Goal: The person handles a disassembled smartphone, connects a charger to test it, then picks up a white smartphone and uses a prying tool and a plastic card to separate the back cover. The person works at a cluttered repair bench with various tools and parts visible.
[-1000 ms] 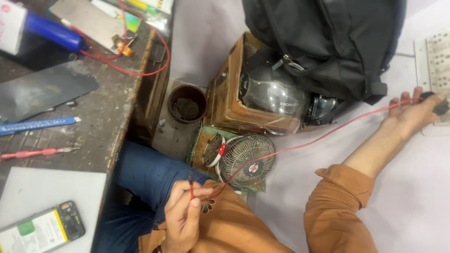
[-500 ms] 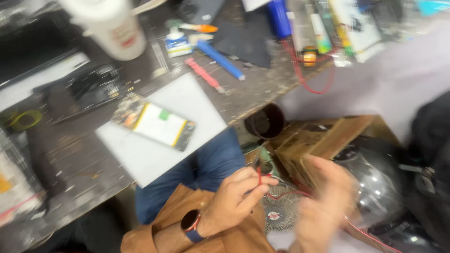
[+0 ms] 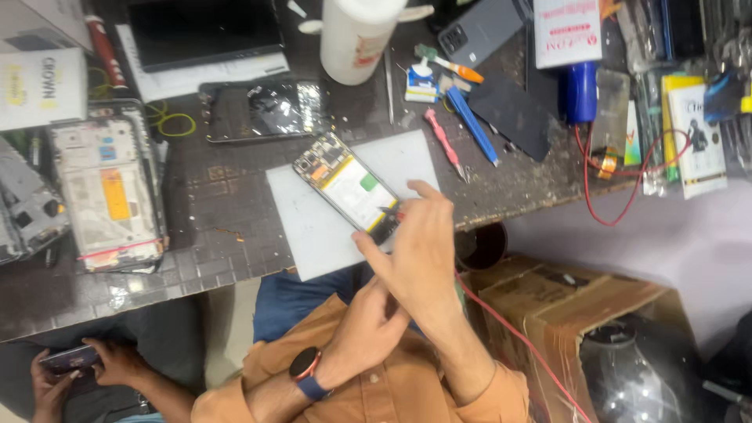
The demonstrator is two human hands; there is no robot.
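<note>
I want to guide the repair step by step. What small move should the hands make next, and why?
Probably bring the right hand down a little, so the red probe tip touches the open phone. The tip sits right at the phone's lower end on the white mat, and the left hand is beneath the right.

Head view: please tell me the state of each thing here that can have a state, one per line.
Opened phone: back cover off, lying on the white mat.
Right hand: holds a red probe tip on the phone's lower end.
Left hand: below the right hand, grip hidden.
Dark phone: glass cracked.
White frame: stripped, face up.
White bottle: upright.
</note>
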